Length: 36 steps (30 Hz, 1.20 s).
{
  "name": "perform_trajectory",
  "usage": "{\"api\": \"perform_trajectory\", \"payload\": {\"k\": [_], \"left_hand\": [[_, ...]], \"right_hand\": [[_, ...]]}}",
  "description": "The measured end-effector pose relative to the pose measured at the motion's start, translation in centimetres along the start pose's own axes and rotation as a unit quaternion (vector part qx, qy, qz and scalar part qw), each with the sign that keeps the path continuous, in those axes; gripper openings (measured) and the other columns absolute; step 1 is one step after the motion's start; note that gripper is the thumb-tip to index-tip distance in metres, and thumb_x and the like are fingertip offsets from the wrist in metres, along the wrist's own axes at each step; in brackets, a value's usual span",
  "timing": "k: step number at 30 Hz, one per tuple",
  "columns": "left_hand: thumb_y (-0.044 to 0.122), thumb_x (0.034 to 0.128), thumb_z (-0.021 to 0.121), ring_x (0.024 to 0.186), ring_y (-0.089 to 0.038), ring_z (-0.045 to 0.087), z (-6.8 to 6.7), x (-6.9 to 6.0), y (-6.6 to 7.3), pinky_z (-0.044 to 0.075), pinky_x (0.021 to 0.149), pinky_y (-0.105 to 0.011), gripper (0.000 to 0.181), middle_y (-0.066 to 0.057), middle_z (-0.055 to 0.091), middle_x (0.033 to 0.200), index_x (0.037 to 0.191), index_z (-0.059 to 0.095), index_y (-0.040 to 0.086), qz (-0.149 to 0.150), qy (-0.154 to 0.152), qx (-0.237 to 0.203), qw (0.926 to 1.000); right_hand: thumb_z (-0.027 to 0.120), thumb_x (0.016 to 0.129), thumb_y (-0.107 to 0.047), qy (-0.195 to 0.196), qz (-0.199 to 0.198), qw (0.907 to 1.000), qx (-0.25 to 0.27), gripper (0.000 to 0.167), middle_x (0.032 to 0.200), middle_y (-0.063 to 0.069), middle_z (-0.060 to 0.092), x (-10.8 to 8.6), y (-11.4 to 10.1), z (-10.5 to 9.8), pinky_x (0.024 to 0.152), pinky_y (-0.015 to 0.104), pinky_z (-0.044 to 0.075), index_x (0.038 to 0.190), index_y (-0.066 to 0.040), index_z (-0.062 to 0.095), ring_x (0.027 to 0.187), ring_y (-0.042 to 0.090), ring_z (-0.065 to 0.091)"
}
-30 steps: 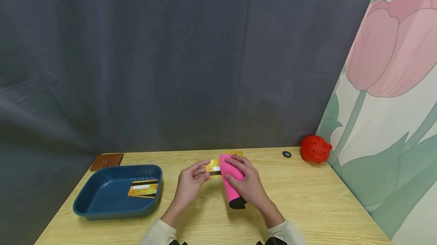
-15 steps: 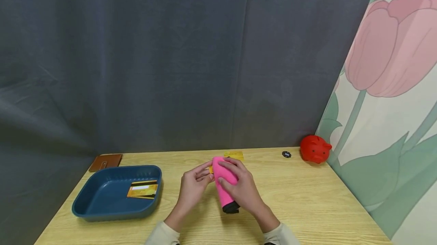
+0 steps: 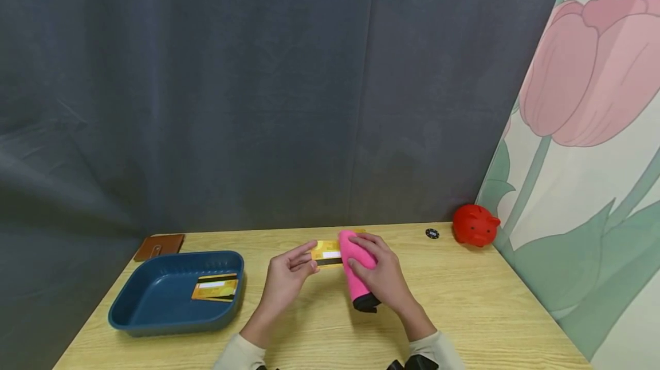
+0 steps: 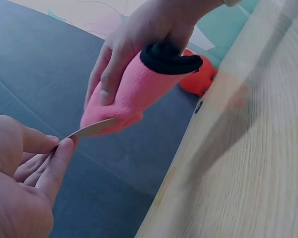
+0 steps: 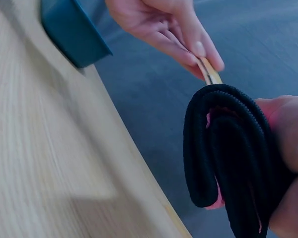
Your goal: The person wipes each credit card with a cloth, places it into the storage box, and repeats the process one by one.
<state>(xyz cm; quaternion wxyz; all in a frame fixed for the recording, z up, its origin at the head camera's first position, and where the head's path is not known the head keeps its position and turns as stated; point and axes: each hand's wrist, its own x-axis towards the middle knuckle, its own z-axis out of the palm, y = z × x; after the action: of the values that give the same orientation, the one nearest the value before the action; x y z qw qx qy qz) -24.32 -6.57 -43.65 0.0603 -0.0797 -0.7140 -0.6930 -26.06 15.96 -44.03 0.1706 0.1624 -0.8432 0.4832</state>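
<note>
Above the middle of the table, my left hand [image 3: 285, 279] pinches the left end of a yellow bank card [image 3: 327, 254] with a dark stripe and a white strip. My right hand [image 3: 378, 270] grips a rolled pink cloth [image 3: 356, 261] with a black edge. The cloth lies against the card's right part and hides that end. In the left wrist view the card [image 4: 95, 128] is seen nearly edge-on, slightly bent, touching the pink cloth [image 4: 134, 94]. The right wrist view shows the folded black edge of the cloth [image 5: 228, 144] close up.
At left stands a blue tray [image 3: 124, 319] with yellow cards [image 3: 215, 287] inside. Behind it lies a brown leather wallet [image 3: 161, 245]. A black poker chip [image 3: 432, 233] and a red piggy bank [image 3: 475, 225] sit at back right. Another yellow card is mostly hidden behind the cloth.
The cloth slid left over the card, covering most of it, then moved back right, so more of the card shows again. My left hand keeps its pinch on the card.
</note>
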Motion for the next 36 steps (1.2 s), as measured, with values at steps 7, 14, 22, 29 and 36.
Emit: {"api": "perform_trajectory", "payload": {"k": [7,14,22,29,36], "left_hand": [[0.001,0.0971,0.067,0.103,-0.04,0.075,-0.4,0.1,-0.3,0.063,0.084,-0.026,0.04,-0.02,0.076,0.116,0.136,0.069,0.012,0.002,-0.017,0.045,0.9988],[0.0,0.0983,0.066,0.101,-0.033,0.076,-1.1,0.2,0.7,0.063,0.088,-0.029,0.039,-0.018,0.076,0.115,0.136,0.069,0.012,0.015,-0.009,0.048,0.9987],[0.003,0.1007,0.064,0.102,-0.026,0.076,-5.3,-0.6,2.3,0.062,0.091,-0.028,0.039,-0.016,0.075,0.121,0.137,0.068,0.017,0.0,0.015,0.081,0.9966],[0.008,0.1048,0.059,0.109,-0.026,0.075,-9.7,-0.9,3.6,0.061,0.094,-0.028,0.041,-0.017,0.072,0.127,0.143,0.062,0.02,-0.018,0.042,0.152,0.9873],[0.014,0.1075,0.056,0.108,-0.015,0.075,-14.4,-1.5,4.2,0.06,0.097,-0.028,0.042,-0.016,0.068,0.135,0.149,0.056,0.022,-0.055,0.069,0.207,0.9742]], "right_hand": [[0.084,0.085,-0.01,0.016,0.013,0.9998,-0.006,0.046,0.14,0.009,0.063,0.5,1.0,-1.3,0.084,0.024,0.057,0.13,-0.016,0.073,0.118,0.029,0.066],[0.083,0.087,-0.012,0.018,0.033,0.9992,-0.015,0.047,0.141,0.006,0.062,0.7,1.3,-2.4,0.09,0.028,0.056,0.132,-0.017,0.072,0.12,0.026,0.064],[0.082,0.088,-0.014,0.023,0.039,0.9986,-0.026,0.049,0.143,0.007,0.061,0.9,1.2,-3.3,0.099,0.041,0.056,0.136,-0.018,0.07,0.128,0.03,0.061],[0.081,0.089,-0.014,0.02,0.045,0.9986,-0.021,0.05,0.145,0.007,0.059,0.9,1.3,-3.5,0.101,0.045,0.055,0.137,-0.018,0.069,0.129,0.032,0.06],[0.081,0.09,-0.015,0.015,0.054,0.9982,-0.017,0.051,0.147,0.009,0.057,0.9,1.3,-3.6,0.101,0.049,0.055,0.139,-0.019,0.067,0.132,0.035,0.058]]}}
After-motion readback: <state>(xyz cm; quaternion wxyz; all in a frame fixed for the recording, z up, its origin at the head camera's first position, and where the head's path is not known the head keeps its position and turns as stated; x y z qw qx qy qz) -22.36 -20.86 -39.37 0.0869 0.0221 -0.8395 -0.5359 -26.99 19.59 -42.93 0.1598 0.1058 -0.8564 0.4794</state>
